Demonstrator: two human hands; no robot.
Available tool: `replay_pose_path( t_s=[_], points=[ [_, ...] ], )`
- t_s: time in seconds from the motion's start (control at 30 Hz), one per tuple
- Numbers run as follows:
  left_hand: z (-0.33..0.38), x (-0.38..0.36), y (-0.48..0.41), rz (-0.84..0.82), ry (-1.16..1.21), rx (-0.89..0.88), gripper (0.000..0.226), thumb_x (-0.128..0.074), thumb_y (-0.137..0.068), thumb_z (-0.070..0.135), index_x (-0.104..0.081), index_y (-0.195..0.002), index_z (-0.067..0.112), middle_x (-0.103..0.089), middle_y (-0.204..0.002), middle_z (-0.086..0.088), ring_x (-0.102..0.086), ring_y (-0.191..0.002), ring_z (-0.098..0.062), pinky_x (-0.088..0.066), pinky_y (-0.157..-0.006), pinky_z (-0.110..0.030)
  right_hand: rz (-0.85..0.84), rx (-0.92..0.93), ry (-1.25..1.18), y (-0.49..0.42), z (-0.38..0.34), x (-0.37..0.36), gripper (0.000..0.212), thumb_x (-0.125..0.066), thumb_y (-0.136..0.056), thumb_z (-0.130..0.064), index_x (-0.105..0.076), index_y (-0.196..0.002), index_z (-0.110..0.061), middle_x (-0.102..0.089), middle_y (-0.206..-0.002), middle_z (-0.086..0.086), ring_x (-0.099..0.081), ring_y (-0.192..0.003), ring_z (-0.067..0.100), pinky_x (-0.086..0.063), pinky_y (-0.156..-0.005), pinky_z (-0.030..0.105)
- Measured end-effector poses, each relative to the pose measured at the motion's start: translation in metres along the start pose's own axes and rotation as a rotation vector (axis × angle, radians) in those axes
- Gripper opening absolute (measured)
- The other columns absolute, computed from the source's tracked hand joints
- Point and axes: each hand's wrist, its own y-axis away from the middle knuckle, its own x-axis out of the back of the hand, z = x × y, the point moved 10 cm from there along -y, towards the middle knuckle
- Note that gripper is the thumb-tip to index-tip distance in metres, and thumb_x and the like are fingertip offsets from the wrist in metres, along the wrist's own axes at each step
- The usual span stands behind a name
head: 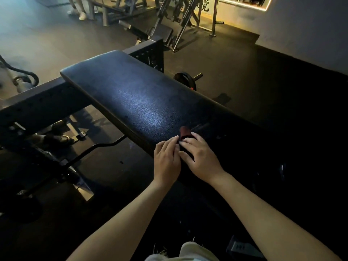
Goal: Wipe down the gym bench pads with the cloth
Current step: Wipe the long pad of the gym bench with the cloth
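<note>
Both hands sit together at the near right end of the black bench pad (131, 95), with the small dark red cloth (185, 131) on the pad just beyond them. The right hand (200, 157) lies on top of the cloth with its fingers (190, 141) laid fairly straight and slightly apart, pressing the cloth down rather than gripping it. The left hand (166, 159) is flat beside it with straight fingers held close together, their tips reaching the cloth's left edge. In this dim light I cannot tell how far the cloth runs under the right palm; only its far end shows plainly. The right hand is the one over the cloth, so it is better placed to drive the wipe. The pad's long axis runs from the hands away to the far left, and nearly all of the surface (154, 117) lies that way. The coming stroke should therefore push away and leftward along that length. The pad looks smooth and slightly glossy, so the cloth should slide easily.
</note>
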Motion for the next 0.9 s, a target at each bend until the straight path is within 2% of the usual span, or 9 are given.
replay_pose_path(
  t_s=[0.13,0.2,0.33,0.47,0.57,0.67,0.73,0.8,0.9],
  points=[
    [0.000,-0.006,0.005,-0.008,-0.113,-0.039,0.045,-0.035,-0.102,0.036,-0.063,-0.134,0.020,-0.062,-0.137,0.008,-0.049,-0.119,-0.019,-0.035,-0.108,-0.034,0.013,0.007,0.030,-0.028,0.032,0.006,0.036,-0.061,-0.093,-0.012,-0.065,-0.127,-0.004,-0.063,-0.126,0.009,-0.046,-0.134,0.034,-0.025,-0.115,0.028],
    [-0.003,-0.007,0.006,-0.007,-0.118,-0.028,0.045,-0.035,-0.103,0.037,-0.063,-0.135,0.021,-0.060,-0.139,0.010,-0.050,-0.122,-0.018,-0.034,-0.110,-0.035,0.058,-0.079,0.043,-0.046,0.059,0.018,0.036,-0.060,-0.093,-0.004,-0.064,-0.128,-0.003,-0.062,-0.129,0.013,-0.046,-0.134,0.037,-0.025,-0.115,0.032],
    [-0.001,-0.002,0.005,0.033,-0.077,-0.014,0.045,-0.035,-0.104,0.035,-0.064,-0.134,0.020,-0.062,-0.136,0.009,-0.047,-0.122,-0.010,-0.034,-0.111,-0.032,0.115,-0.256,0.046,-0.057,0.079,0.033,0.039,-0.056,-0.096,-0.007,-0.058,-0.136,-0.005,-0.056,-0.138,0.011,-0.046,-0.132,0.032,-0.030,-0.113,0.034],
    [0.004,0.003,0.004,0.094,0.015,0.061,0.045,-0.036,-0.101,0.032,-0.066,-0.130,0.015,-0.067,-0.130,0.002,-0.035,-0.114,0.007,-0.031,-0.110,-0.025,0.048,0.004,-0.036,-0.030,0.019,0.016,0.032,-0.059,-0.087,-0.006,-0.072,-0.116,-0.010,-0.068,-0.120,0.004,-0.062,-0.110,0.026,-0.044,-0.099,0.032],
    [0.005,0.004,0.006,0.116,-0.002,0.051,0.044,-0.036,-0.101,0.030,-0.066,-0.129,0.015,-0.067,-0.129,0.002,-0.041,-0.116,0.001,-0.031,-0.109,-0.025,-0.020,0.147,-0.106,-0.018,-0.004,0.011,0.032,-0.056,-0.087,-0.011,-0.072,-0.116,-0.012,-0.069,-0.118,0.001,-0.063,-0.109,0.023,-0.048,-0.099,0.032],
    [0.003,0.002,0.005,0.119,-0.042,0.041,0.044,-0.037,-0.101,0.030,-0.067,-0.129,0.015,-0.067,-0.130,0.003,-0.040,-0.117,0.003,-0.031,-0.109,-0.028,0.037,0.104,-0.036,-0.053,0.027,0.021,0.036,-0.054,-0.089,-0.007,-0.067,-0.123,-0.008,-0.065,-0.125,0.008,-0.058,-0.116,0.031,-0.041,-0.106,0.036],
    [0.002,0.002,0.006,0.121,-0.045,0.048,0.043,-0.037,-0.102,0.031,-0.066,-0.130,0.018,-0.066,-0.130,0.006,-0.035,-0.117,0.011,-0.032,-0.110,-0.029,0.042,-0.091,-0.014,-0.077,0.066,0.023,0.042,-0.057,-0.094,-0.013,-0.058,-0.136,-0.007,-0.052,-0.143,0.015,-0.043,-0.134,0.039,-0.025,-0.116,0.037],
    [0.002,0.002,0.007,0.115,-0.048,0.046,0.042,-0.037,-0.102,0.032,-0.066,-0.130,0.019,-0.066,-0.130,0.007,-0.038,-0.118,0.008,-0.032,-0.110,-0.029,-0.014,-0.198,0.021,-0.082,0.077,0.010,0.048,-0.057,-0.097,-0.023,-0.051,-0.143,-0.008,-0.039,-0.154,0.014,-0.027,-0.144,0.040,-0.012,-0.120,0.036],
    [-0.001,0.001,0.009,0.115,-0.033,0.068,0.044,-0.036,-0.102,0.034,-0.065,-0.131,0.019,-0.065,-0.131,0.007,-0.040,-0.117,0.001,-0.031,-0.111,-0.027,-0.036,-0.068,0.008,-0.066,0.047,-0.002,0.037,-0.056,-0.096,-0.016,-0.063,-0.132,-0.009,-0.053,-0.144,0.009,-0.043,-0.134,0.038,-0.024,-0.118,0.036]
  ],
)
